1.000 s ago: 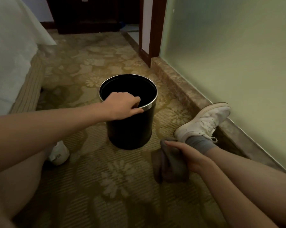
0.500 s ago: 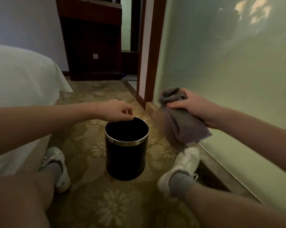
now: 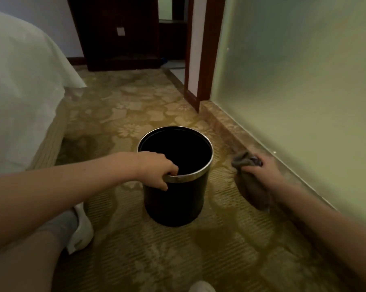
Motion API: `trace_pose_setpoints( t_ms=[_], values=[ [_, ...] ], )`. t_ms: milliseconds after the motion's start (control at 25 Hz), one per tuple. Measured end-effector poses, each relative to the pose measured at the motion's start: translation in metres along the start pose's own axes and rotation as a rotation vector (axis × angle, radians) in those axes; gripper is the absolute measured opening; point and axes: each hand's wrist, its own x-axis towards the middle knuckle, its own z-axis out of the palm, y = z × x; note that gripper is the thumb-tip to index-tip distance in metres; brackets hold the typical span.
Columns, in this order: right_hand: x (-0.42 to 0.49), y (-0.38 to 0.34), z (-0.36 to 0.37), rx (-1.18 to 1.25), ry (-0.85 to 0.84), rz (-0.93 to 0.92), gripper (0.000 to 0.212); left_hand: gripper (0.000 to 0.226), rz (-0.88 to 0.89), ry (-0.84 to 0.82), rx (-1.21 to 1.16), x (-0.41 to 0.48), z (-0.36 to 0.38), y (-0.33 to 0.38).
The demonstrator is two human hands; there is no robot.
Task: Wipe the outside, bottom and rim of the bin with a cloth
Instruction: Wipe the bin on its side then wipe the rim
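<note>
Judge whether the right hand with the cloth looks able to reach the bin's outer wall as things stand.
Probably yes. The right hand holds the cloth just beside the bin, with only bare carpet between them, and the left hand grips the rim, steadying it.

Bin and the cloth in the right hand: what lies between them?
Only a strip of bare patterned carpet separates the bin from the cloth gripped by the right hand, as the head view shows.
</note>
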Motion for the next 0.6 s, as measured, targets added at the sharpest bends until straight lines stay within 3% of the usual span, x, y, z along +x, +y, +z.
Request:
trace_pose_setpoints(
  t_ms=[80,160,240,320,400,520,600],
  values=[
    [0.019,0.046,0.048,-0.27,-0.035,0.005,0.047,0.017,0.075,0.082,0.024,0.012,0.004,-0.012],
    [0.007,0.088,0.101,-0.546,-0.214,0.02,0.063,0.009,0.109,0.092,-0.035,0.019,0.007,-0.022],
    [-0.016,0.123,0.141,-0.676,-0.424,0.068,0.075,0.011,0.161,0.087,-0.07,0.025,0.011,-0.027],
    [-0.011,0.123,0.142,-0.722,-0.499,0.093,0.077,0.013,0.189,0.081,-0.079,0.028,0.013,-0.03],
    [0.015,0.09,0.117,-0.654,-0.446,0.062,0.076,0.016,0.173,0.062,-0.176,0.027,0.012,-0.032],
    [0.037,0.008,0.053,-0.219,-0.127,-0.009,0.051,0.021,0.135,0.163,-0.393,0.016,0.002,-0.028],
    [0.022,-0.053,0.007,0.075,-0.171,-0.049,0.031,0.02,0.111,0.285,-0.475,0.002,-0.01,-0.023]
  ],
)
